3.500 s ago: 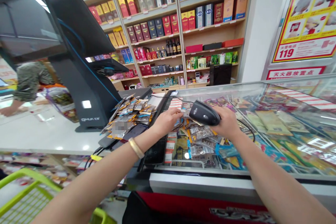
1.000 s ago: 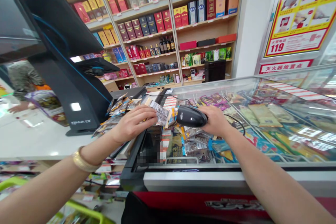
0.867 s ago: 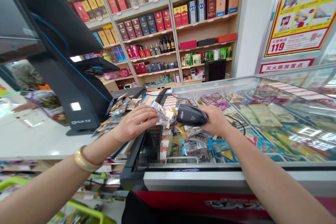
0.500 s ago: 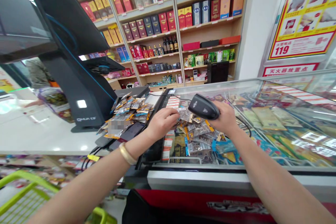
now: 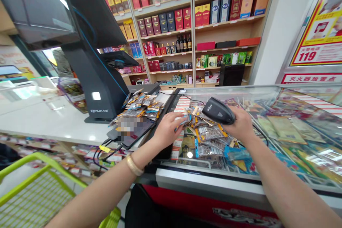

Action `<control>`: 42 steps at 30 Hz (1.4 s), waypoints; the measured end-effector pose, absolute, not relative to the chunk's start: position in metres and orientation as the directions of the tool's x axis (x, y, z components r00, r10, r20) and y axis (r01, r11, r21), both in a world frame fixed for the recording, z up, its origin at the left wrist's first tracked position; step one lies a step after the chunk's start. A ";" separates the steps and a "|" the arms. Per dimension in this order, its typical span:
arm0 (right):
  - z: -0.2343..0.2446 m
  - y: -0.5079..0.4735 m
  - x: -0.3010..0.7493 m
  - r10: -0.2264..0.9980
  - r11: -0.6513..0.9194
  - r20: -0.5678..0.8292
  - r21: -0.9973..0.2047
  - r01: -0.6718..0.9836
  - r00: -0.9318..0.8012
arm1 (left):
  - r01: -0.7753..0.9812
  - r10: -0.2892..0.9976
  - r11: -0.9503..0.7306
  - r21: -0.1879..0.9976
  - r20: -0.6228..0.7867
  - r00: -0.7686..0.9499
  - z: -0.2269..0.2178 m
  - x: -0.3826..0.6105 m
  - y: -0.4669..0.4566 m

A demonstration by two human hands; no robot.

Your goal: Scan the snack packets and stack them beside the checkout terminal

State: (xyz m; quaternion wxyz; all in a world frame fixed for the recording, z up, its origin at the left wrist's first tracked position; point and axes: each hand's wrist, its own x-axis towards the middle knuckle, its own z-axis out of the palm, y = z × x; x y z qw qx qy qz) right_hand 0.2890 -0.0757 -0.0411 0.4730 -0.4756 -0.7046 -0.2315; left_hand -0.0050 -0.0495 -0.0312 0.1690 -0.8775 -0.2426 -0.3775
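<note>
My right hand (image 5: 241, 124) is wrapped round a black barcode scanner (image 5: 219, 110), its head tilted toward the left over the freezer's glass top. Between the bent fingers of my left hand (image 5: 169, 131) is a small snack packet (image 5: 187, 119) with a blue edge, partly hidden by the fingers. Beneath the scanner lies a heap of small snack packets (image 5: 211, 133) with orange and blue edges. Left of my left hand, a second pile of packets (image 5: 141, 105) rests beside the black register, with a phone (image 5: 139, 133) at its near side.
A register on a stand (image 5: 101, 89) rises at the left on a white counter (image 5: 64, 124). The glass-topped freezer (image 5: 267, 181) spans the front right. A lime-green shopping cart (image 5: 45, 185) stands lower left. Shelves of boxes and bottles (image 5: 167, 35) line the back.
The view has turned slightly left, so the surroundings shift right. A blue-edged packet now shows in my left hand's fingers. My right hand still holds the scanner above the heap.
</note>
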 end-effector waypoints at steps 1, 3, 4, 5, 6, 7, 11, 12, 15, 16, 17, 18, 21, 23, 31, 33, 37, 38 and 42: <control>-0.041 -0.076 0.289 0.455 0.445 0.884 -0.123 0.887 -0.106 | 0.597 0.339 -0.798 -0.083 0.757 0.558 -0.031 -0.023 -0.054; -0.042 -0.075 0.288 0.463 0.453 0.879 -0.126 0.882 -0.112 | 0.686 0.417 -0.725 -0.055 0.758 0.501 -0.030 -0.063 -0.061; -0.043 -0.075 0.287 0.464 0.457 0.879 -0.127 0.880 -0.114 | 0.730 0.458 -0.683 -0.042 0.754 0.471 -0.029 -0.083 -0.063; -0.043 -0.075 0.287 0.462 0.462 0.879 -0.127 0.878 -0.116 | 0.768 0.507 -0.640 -0.025 0.738 0.447 -0.027 -0.103 -0.064; -0.043 -0.074 0.287 0.457 0.467 0.882 -0.125 0.875 -0.118 | 0.802 0.555 -0.598 -0.009 0.717 0.422 -0.026 -0.122 -0.065; -0.044 -0.073 0.287 0.450 0.472 0.885 -0.122 0.873 -0.120 | 0.832 0.597 -0.555 0.001 0.697 0.397 -0.024 -0.138 -0.065; -0.048 -0.071 0.288 0.439 0.479 0.890 -0.118 0.870 -0.121 | 0.932 0.742 -0.362 -0.005 0.604 0.292 -0.023 -0.180 -0.066; -0.048 -0.071 0.288 0.445 0.477 0.887 -0.119 0.871 -0.122 | 0.951 0.765 -0.308 -0.005 0.593 0.251 -0.024 -0.183 -0.067; -0.050 -0.072 0.288 0.468 0.466 0.875 -0.123 0.876 -0.126 | 0.984 0.795 -0.173 0.039 0.595 0.117 -0.028 -0.180 -0.068; -0.050 -0.073 0.288 0.474 0.463 0.871 -0.122 0.878 -0.129 | 0.985 0.794 -0.158 0.066 0.601 0.087 -0.029 -0.177 -0.068; -0.050 -0.073 0.287 0.478 0.462 0.869 -0.120 0.879 -0.133 | 0.982 0.790 -0.163 0.095 0.608 0.072 -0.030 -0.174 -0.068; -0.050 -0.073 0.287 0.479 0.463 0.867 -0.116 0.878 -0.138 | 0.975 0.783 -0.183 0.123 0.618 0.069 -0.031 -0.171 -0.068; -0.048 -0.074 0.286 0.470 0.475 0.868 -0.096 0.875 -0.160 | 0.944 0.747 -0.269 0.191 0.660 0.079 -0.033 -0.166 -0.068; -0.047 -0.074 0.286 0.461 0.482 0.871 -0.084 0.872 -0.171 | 0.921 0.725 -0.314 0.231 0.685 0.075 -0.032 -0.163 -0.071; -0.042 -0.079 0.280 0.486 0.517 0.851 -0.097 0.850 -0.199 | 0.741 0.674 -0.554 0.380 0.727 0.131 -0.023 -0.145 -0.086; -0.042 -0.079 0.277 0.479 0.542 0.849 -0.087 0.836 -0.223 | 0.697 0.672 -0.591 0.406 0.725 0.148 -0.022 -0.138 -0.084; -0.042 -0.080 0.274 0.485 0.590 0.832 -0.082 0.804 -0.270 | 0.631 0.664 -0.648 0.427 0.722 0.194 -0.019 -0.120 -0.077; -0.042 -0.081 0.273 0.491 0.601 0.824 -0.085 0.795 -0.283 | 0.620 0.655 -0.663 0.419 0.726 0.210 -0.019 -0.115 -0.075; -0.036 -0.086 0.268 0.507 0.653 0.789 -0.089 0.752 -0.347 | 0.616 0.589 -0.723 0.313 0.744 0.314 -0.013 -0.091 -0.068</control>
